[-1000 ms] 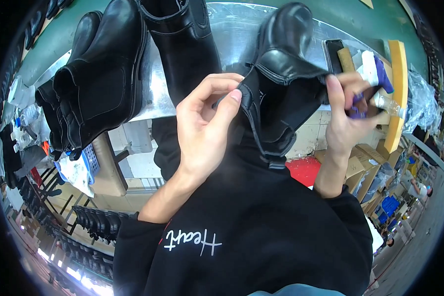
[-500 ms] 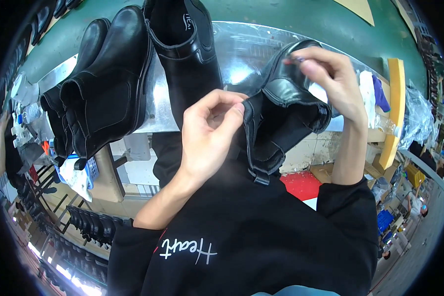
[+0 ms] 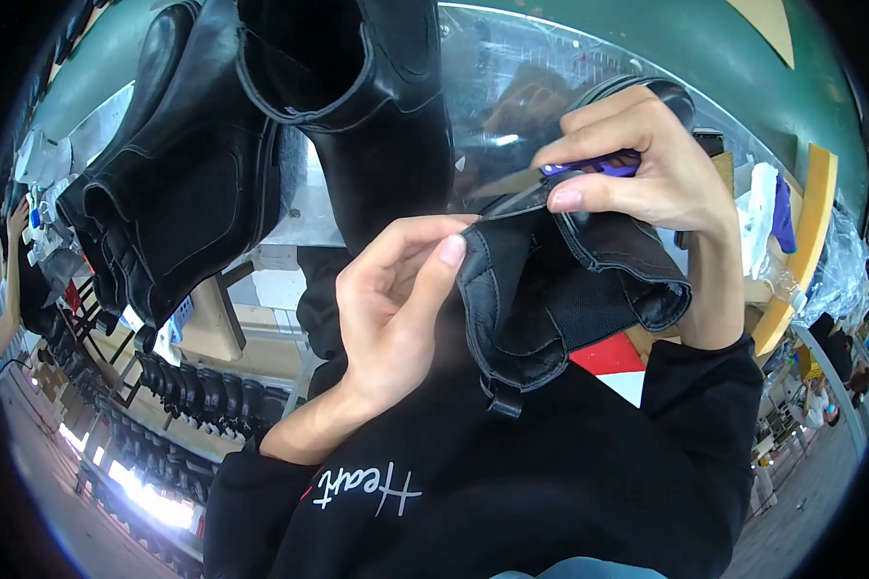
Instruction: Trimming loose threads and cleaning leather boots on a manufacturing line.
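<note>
A black ankle boot (image 3: 594, 323) lies in front of me, its opening toward my body and a small pull loop hanging from the rim. My left hand (image 3: 396, 299) pinches the collar edge between thumb and forefinger. In my right hand (image 3: 637, 159) are thread snips (image 3: 589, 168) with a purple handle. Their thin metal blades are spread, with the tips at the collar edge beside my left fingertips. Whether a thread lies between the blades I cannot make out.
Another black boot (image 3: 386, 159) stands just left of my hands, with more black boots (image 3: 198, 188) beyond it. A shiny metal sheet (image 3: 483, 72) covers part of the green table (image 3: 637, 29). At right are a yellow strip (image 3: 806, 232), a white cloth (image 3: 758, 217) and clear plastic (image 3: 835, 265).
My right hand has brought the snips down and left to the boot's collar, and the blades now show. The boot has shifted slightly toward me. My left hand still pinches the edge.
</note>
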Demonstrator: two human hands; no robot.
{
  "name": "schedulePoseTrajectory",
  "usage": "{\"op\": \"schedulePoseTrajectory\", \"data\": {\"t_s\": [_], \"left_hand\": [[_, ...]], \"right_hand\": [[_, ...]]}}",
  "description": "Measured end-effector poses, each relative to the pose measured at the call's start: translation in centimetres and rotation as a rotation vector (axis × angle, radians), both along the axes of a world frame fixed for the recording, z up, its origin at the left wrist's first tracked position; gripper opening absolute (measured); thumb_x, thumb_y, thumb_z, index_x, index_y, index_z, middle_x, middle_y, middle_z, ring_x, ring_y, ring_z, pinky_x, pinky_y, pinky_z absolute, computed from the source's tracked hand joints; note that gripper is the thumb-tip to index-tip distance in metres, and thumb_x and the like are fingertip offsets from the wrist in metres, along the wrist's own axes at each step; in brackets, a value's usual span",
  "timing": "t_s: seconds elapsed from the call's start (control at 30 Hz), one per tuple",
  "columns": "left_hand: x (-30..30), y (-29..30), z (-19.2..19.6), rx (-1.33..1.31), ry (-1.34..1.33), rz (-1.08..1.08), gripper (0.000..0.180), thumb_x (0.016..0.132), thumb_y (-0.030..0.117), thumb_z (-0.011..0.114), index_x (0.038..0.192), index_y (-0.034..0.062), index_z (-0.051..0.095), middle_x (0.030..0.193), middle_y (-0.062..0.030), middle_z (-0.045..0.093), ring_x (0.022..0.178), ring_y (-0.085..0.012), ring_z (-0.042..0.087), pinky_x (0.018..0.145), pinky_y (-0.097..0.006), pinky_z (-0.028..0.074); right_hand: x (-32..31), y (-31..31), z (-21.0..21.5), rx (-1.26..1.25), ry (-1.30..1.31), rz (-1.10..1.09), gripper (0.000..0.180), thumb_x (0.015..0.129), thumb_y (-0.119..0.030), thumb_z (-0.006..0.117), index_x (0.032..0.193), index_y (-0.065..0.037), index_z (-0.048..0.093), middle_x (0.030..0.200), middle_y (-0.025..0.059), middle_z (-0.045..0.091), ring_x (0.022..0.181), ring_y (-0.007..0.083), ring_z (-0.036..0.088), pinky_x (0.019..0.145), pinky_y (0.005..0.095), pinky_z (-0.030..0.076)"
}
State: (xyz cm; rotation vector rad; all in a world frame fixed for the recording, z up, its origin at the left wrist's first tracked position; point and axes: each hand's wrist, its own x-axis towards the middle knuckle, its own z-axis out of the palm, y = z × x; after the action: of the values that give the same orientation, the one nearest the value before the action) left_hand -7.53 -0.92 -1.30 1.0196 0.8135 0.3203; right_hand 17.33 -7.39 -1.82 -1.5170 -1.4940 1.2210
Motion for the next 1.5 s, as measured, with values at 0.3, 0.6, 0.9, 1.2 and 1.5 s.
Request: {"op": "schedulePoseTrajectory", "data": {"t_s": [0.3,0.6,0.9,1.2,1.5], "left_hand": [[0.0,-0.3,-0.8,-0.015,-0.074,0.056,0.016,0.094,-0.001,0.055,0.109,-0.0072,0.06,0.11,-0.015,0.066,0.095,-0.0115,0.064,0.087,-0.022,0.048],[0.0,-0.3,-1.0,0.005,-0.071,0.057,0.015,0.093,-0.003,0.055,0.106,-0.0077,0.061,0.112,-0.0171,0.066,0.093,-0.0111,0.064,0.085,-0.022,0.048],[0.2,-0.4,-1.0,-0.008,-0.076,0.082,0.015,0.093,-0.004,0.055,0.106,-0.0073,0.061,0.112,-0.0169,0.066,0.092,-0.0097,0.063,0.083,-0.021,0.048],[0.2,-0.3,-1.0,-0.039,-0.056,0.087,0.015,0.093,-0.003,0.056,0.106,-0.007,0.062,0.109,-0.0154,0.067,0.088,-0.0077,0.062,0.081,-0.019,0.047],[0.1,-0.5,-0.9,-0.069,-0.033,0.105,0.016,0.093,-0.002,0.057,0.107,-0.0068,0.061,0.11,-0.0155,0.067,0.091,-0.0093,0.062,0.083,-0.021,0.047]], "right_hand": [[0.2,-0.2,-0.8,0.003,-0.012,0.022,0.038,0.082,-0.037,0.074,0.078,0.0,0.074,0.058,0.0076,0.059,0.051,0.0167,0.053,0.049,0.0295,0.036],[0.3,-0.1,-0.7,-0.033,-0.018,0.059,0.037,0.082,-0.035,0.074,0.078,0.002,0.074,0.061,0.01,0.063,0.051,0.0183,0.056,0.048,0.0297,0.039],[0.5,-0.1,-1.0,0.029,-0.006,0.076,0.035,0.082,-0.034,0.074,0.079,0.001,0.074,0.059,0.0093,0.061,0.051,0.0175,0.056,0.047,0.029,0.038],[0.5,-0.3,-1.6,0.11,0.029,0.075,0.033,0.082,-0.034,0.074,0.078,0.0,0.074,0.058,0.008,0.061,0.048,0.0161,0.054,0.045,0.0278,0.036],[0.1,-0.6,-1.4,0.083,-0.016,0.036,0.035,0.081,-0.033,0.075,0.077,0.001,0.074,0.057,0.0088,0.061,0.048,0.0168,0.055,0.045,0.0276,0.036]]}}
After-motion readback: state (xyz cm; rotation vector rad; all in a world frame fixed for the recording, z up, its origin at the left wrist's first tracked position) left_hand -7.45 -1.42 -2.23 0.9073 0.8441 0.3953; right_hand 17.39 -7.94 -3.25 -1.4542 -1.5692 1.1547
